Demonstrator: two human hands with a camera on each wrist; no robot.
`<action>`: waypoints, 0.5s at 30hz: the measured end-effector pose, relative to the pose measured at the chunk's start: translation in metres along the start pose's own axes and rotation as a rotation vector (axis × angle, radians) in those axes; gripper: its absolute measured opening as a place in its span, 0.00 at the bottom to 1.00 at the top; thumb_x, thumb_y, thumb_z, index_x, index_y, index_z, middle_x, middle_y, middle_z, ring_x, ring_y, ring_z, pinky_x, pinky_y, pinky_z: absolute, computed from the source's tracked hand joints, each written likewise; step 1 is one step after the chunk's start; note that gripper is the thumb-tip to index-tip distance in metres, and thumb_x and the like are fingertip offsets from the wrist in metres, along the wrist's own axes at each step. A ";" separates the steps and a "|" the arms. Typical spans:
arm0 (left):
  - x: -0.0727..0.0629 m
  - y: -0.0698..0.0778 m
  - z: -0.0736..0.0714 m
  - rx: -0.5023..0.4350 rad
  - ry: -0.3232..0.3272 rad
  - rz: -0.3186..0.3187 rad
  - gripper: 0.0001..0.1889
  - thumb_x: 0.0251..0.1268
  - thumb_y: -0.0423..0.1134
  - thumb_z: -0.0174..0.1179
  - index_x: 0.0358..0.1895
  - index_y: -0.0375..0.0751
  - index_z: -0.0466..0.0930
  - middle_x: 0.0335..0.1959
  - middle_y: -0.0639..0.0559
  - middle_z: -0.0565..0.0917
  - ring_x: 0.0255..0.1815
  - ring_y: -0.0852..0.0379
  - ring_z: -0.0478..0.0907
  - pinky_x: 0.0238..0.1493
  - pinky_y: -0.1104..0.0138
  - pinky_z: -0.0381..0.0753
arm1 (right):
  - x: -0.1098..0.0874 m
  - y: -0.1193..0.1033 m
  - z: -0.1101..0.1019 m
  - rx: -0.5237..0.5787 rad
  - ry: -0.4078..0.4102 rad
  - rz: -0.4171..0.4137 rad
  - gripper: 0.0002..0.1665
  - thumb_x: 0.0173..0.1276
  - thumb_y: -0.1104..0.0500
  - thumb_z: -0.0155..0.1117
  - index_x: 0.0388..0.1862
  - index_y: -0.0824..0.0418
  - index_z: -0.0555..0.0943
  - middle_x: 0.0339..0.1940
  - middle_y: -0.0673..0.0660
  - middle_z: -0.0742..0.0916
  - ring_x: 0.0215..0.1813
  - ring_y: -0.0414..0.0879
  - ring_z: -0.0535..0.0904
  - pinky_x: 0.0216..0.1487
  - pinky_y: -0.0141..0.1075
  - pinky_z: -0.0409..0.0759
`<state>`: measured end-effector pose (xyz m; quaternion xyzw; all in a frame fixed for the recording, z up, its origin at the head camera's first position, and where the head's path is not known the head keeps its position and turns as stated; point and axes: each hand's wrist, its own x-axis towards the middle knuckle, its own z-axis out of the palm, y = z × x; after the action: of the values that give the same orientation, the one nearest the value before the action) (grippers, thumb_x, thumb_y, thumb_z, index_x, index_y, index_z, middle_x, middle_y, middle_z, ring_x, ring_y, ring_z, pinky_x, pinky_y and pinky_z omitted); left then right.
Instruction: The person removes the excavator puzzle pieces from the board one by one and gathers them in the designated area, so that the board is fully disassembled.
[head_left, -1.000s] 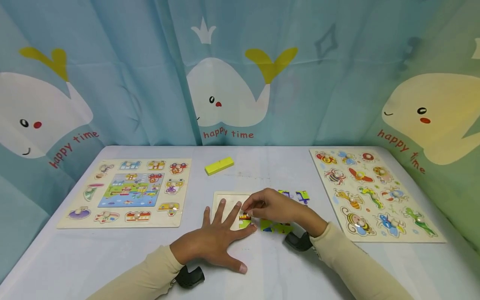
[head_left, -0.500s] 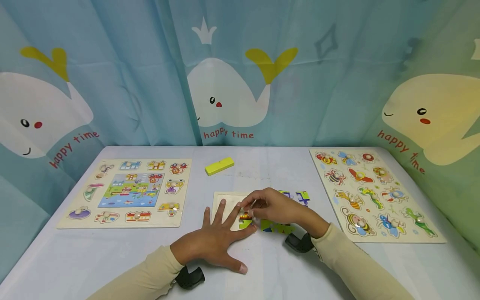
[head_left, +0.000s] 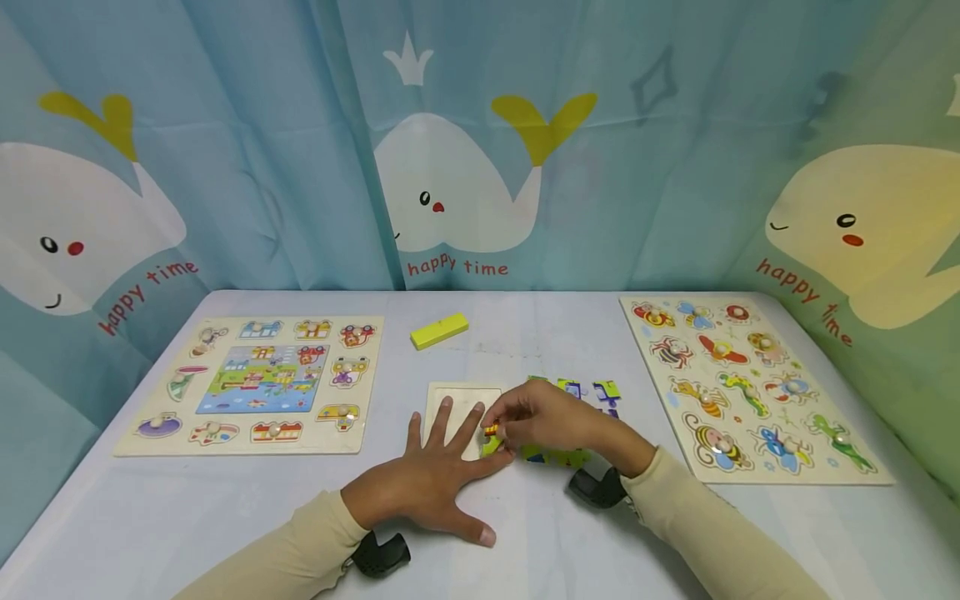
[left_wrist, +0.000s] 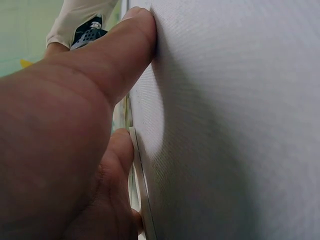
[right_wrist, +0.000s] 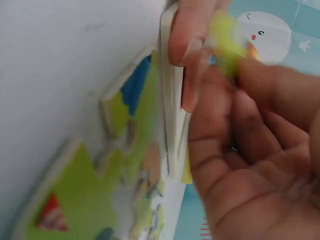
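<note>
My left hand lies with fingers spread, its fingertips on a small pale wooden puzzle tray. In the left wrist view the left thumb reaches over the white tabletop, apart from the tray's edge. Above the tray's right part, my right hand pinches a green jigsaw piece with a red and yellow print, between thumb and fingers. That piece appears blurred and tilted in the right wrist view. Right of the tray lie several loose jigsaw pieces, some partly hidden by the right hand.
A vehicle knob puzzle board lies at the left, an insect knob puzzle board at the right. Behind the tray sits a yellow block. A blue whale-print curtain hangs at the back.
Pinched in my right hand, the jigsaw piece has turned and tilted slightly over the tray, with small finger shifts. My left hand has stayed in place.
</note>
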<state>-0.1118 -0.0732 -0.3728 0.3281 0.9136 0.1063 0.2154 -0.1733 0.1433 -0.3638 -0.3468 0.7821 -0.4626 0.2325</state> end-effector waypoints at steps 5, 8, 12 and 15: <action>0.000 0.000 -0.001 -0.009 -0.004 -0.004 0.47 0.48 0.76 0.58 0.75 0.75 0.53 0.79 0.50 0.28 0.74 0.33 0.20 0.62 0.30 0.30 | -0.002 -0.002 -0.007 -0.012 0.086 -0.020 0.13 0.70 0.69 0.58 0.51 0.68 0.83 0.41 0.58 0.87 0.23 0.39 0.69 0.24 0.30 0.69; 0.000 0.000 -0.001 -0.009 -0.002 -0.004 0.47 0.48 0.76 0.58 0.75 0.74 0.54 0.79 0.49 0.29 0.74 0.33 0.20 0.62 0.30 0.30 | -0.002 -0.001 -0.009 -0.023 0.082 -0.023 0.14 0.70 0.69 0.58 0.52 0.68 0.83 0.44 0.58 0.88 0.25 0.40 0.70 0.25 0.30 0.70; 0.000 0.000 0.000 -0.008 -0.001 -0.006 0.47 0.48 0.76 0.58 0.75 0.74 0.54 0.79 0.48 0.30 0.74 0.33 0.20 0.62 0.30 0.30 | -0.002 0.000 -0.009 -0.034 0.073 -0.023 0.14 0.70 0.69 0.57 0.53 0.68 0.83 0.42 0.57 0.88 0.25 0.40 0.70 0.26 0.30 0.69; 0.000 0.001 0.000 -0.004 -0.005 -0.008 0.47 0.48 0.77 0.58 0.75 0.75 0.53 0.79 0.48 0.30 0.74 0.33 0.20 0.62 0.30 0.30 | -0.003 -0.001 -0.009 -0.042 0.075 -0.021 0.15 0.71 0.69 0.57 0.54 0.68 0.82 0.43 0.58 0.88 0.26 0.41 0.72 0.27 0.30 0.69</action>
<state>-0.1114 -0.0729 -0.3722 0.3244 0.9141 0.1065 0.2189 -0.1779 0.1504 -0.3588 -0.3422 0.7960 -0.4613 0.1910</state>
